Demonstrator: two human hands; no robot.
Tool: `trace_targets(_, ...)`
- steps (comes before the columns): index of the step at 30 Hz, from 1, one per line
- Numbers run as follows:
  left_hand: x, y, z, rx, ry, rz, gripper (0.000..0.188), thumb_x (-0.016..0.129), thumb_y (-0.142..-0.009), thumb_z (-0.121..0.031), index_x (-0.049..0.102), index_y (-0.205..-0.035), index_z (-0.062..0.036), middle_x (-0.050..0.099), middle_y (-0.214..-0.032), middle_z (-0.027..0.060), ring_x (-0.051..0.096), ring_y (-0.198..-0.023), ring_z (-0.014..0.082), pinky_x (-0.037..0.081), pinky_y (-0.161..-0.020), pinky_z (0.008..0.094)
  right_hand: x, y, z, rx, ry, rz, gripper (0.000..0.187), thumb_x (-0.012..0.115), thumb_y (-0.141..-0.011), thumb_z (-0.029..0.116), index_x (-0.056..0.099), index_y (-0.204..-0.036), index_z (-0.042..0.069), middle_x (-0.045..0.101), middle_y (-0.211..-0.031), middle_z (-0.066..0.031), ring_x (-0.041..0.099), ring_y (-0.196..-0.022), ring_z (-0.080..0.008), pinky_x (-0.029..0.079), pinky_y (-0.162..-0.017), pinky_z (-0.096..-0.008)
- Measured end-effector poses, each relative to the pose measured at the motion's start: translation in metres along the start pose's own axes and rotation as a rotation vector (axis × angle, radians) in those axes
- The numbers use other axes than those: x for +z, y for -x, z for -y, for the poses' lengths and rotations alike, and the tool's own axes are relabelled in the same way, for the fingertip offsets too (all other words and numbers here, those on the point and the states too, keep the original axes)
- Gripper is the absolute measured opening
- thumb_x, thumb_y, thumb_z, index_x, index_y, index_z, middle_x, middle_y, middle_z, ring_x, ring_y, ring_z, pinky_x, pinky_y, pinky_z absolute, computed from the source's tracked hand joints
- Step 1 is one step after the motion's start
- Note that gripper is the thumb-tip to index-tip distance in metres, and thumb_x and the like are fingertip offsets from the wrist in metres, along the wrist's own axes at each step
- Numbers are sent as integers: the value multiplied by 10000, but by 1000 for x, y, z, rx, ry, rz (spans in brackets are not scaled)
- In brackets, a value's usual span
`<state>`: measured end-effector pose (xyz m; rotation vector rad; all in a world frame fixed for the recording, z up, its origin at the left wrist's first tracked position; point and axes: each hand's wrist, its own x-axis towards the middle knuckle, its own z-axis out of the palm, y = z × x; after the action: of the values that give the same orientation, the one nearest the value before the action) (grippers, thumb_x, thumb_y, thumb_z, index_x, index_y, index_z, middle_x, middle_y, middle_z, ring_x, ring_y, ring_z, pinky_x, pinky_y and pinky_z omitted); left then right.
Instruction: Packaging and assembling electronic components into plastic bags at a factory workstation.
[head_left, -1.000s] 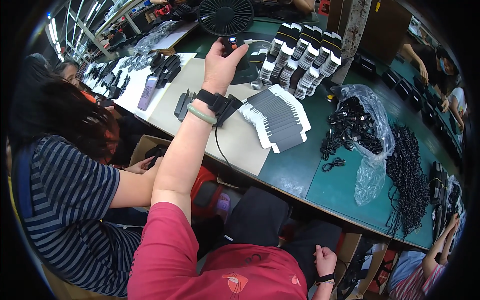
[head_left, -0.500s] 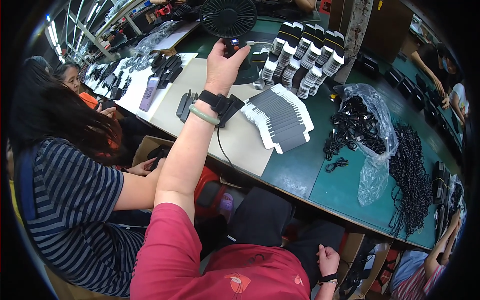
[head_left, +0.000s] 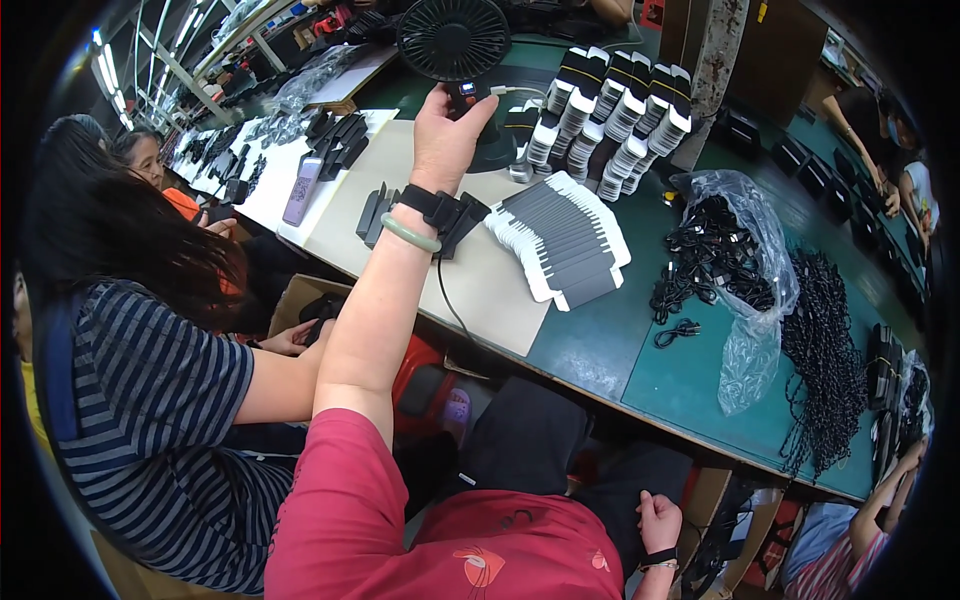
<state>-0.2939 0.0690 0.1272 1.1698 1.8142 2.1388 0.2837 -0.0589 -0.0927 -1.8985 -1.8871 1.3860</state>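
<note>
My left hand (head_left: 446,140) reaches across the table, its fingers and thumb closed around the neck of a black desk fan (head_left: 454,42). A small lit display shows on the fan's neck, and a white cable plug (head_left: 500,90) sits beside my thumb. Below my wrist are several dark flat pieces (head_left: 462,226), partly hidden by my forearm. To the right of that arm, a fanned stack of grey and white folded card boxes (head_left: 560,240) lies on the table. My right hand (head_left: 660,522) rests by my lap with its fingers curled in and nothing visible in them.
Banded stacks of black and white boxes (head_left: 610,115) stand behind the fanned cards. A clear plastic bag (head_left: 752,350) with black cables (head_left: 705,255) lies to the right, near a heap of black cords (head_left: 825,350). A co-worker in a striped shirt (head_left: 165,370) sits close at my left.
The whole view has shifted slightly. My left hand keeps its grip on the fan, and my right hand stays curled by my lap.
</note>
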Motion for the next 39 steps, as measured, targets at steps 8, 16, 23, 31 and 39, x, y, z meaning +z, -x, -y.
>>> trace_targets(8,-1,0,-2,-7,-20,-6,326,801,-815,-144,639,-1060,-5,647,-906,1,595,-814,97,507,-757,251,-1,2,6,11,-19,-2,406,661,-961,297,650,-675,10,592,-511,-57,568,-440,-118,420,-452,-279)
trace_targets(16,-2,-2,1,-17,-22,-4,335,804,-810,-147,642,-1066,-4,660,-917,14,609,-828,104,511,-769,253,-1,1,4,-2,-3,-3,400,660,-961,294,653,-680,10,594,-513,-60,575,-443,-119,431,-462,-279)
trace_targets(23,-3,-3,4,-47,-17,7,356,806,-808,-145,641,-1085,6,687,-953,49,633,-848,123,521,-786,261,-2,0,6,15,10,13,397,660,-959,298,657,-682,13,589,-508,-59,572,-441,-119,434,-468,-283)
trace_targets(31,-5,-5,1,-116,-97,51,446,798,-836,-143,586,-1202,1,681,-1073,61,646,-961,127,515,-870,258,-2,-1,7,9,-3,13,391,659,-959,296,660,-685,18,575,-498,-53,550,-431,-117,418,-457,-289)
trace_targets(39,-10,-8,7,-118,-72,49,438,797,-835,-141,590,-1194,-1,682,-1068,63,647,-956,128,515,-865,256,-2,-1,12,26,6,18,394,660,-960,293,654,-681,15,574,-498,-52,546,-429,-115,414,-451,-288)
